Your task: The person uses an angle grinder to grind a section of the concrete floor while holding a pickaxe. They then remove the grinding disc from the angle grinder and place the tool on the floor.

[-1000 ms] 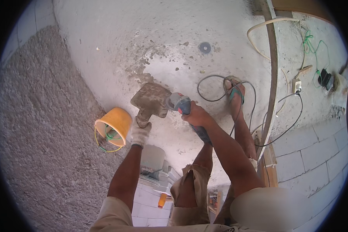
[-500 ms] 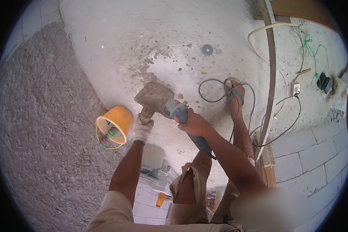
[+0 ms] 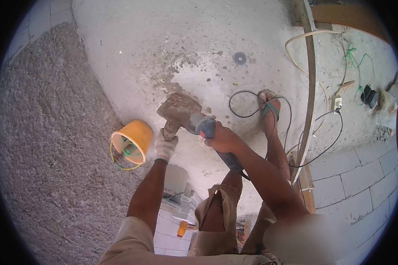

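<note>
My left hand (image 3: 166, 148), in a white work glove, is closed around the socket of a dirt-caked shovel head (image 3: 179, 108). The shovel's flat blade points away from me above the pale floor. My bare right hand (image 3: 222, 138) is wrapped round an angle grinder (image 3: 203, 125), just right of the blade. Its head and guard sit close against the shovel's right edge; whether the disc touches the metal I cannot tell. The grinder's body runs back under my right forearm.
An orange bucket (image 3: 139, 134) with green cord inside lies tipped at the left. A pale bucket (image 3: 176, 181) stands near my knees. Black cable (image 3: 289, 123) loops around my sandalled foot (image 3: 270, 106). A loose disc (image 3: 239, 58) lies ahead. A long strip (image 3: 311, 75) and power socket (image 3: 337, 102) are right.
The whole view has shifted slightly. Both hands keep their hold on the shovel head and the angle grinder, with almost no change between the two tools.
</note>
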A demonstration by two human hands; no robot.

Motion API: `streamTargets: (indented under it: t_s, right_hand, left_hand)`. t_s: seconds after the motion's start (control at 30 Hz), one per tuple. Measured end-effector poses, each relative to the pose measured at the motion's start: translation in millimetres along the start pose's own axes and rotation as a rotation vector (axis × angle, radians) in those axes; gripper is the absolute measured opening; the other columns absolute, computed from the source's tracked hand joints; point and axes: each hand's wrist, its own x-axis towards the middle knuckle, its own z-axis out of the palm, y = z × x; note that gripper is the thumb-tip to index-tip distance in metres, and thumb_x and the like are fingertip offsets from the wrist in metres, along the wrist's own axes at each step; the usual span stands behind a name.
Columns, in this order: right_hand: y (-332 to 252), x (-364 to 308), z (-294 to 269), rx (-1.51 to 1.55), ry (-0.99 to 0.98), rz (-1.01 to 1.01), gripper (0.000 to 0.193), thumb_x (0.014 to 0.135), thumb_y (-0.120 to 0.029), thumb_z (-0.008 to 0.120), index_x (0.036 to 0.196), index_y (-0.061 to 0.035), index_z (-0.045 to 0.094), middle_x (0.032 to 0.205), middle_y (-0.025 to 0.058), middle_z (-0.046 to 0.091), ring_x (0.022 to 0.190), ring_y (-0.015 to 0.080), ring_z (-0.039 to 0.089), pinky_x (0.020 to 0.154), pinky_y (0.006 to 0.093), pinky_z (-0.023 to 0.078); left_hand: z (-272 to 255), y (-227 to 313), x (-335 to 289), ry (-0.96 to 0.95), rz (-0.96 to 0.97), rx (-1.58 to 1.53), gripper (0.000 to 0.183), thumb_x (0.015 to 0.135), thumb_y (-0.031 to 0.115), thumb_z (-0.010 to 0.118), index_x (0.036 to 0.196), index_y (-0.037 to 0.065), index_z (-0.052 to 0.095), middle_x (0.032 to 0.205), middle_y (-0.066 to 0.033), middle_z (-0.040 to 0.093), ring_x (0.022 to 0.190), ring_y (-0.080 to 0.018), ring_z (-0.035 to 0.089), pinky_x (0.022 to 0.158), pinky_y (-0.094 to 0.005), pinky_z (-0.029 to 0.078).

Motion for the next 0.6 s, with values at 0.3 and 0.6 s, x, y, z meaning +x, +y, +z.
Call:
streamTargets:
  t_s: [0.3, 0.6]
  right_hand:
    - [-2.0, -3.7, 3.9, 0.045, -0.046, 0.027, 0.093, 0.082, -0.044, 0.081, 0.145, 0.0149, 0.045, 0.126, 0.031, 0.072, 0.122, 0.0433, 0.072, 0.102, 0.0495, 0.057]
    - [-1.4, 6.2, -1.2, 0.02, -0.035, 0.024, 0.094, 0.082, -0.043, 0.081, 0.145, 0.0168, 0.044, 0.13, 0.0339, 0.07, 0.124, 0.0432, 0.071, 0.103, 0.0479, 0.057]
  left_hand:
    - [-8.1, 21.2, -6.5, 0.0, -0.048, 0.008, 0.043, 0.084, 0.023, 0.082, 0.123, 0.011, 0.069, 0.103, -0.0147, 0.079, 0.098, -0.0298, 0.078, 0.087, -0.0409, 0.06]
    - [-13.0, 29.0, -9.3, -0.005, -0.045, 0.008, 0.042, 0.084, 0.022, 0.083, 0.121, 0.009, 0.07, 0.101, -0.0133, 0.079, 0.094, -0.0258, 0.077, 0.085, -0.0389, 0.06]
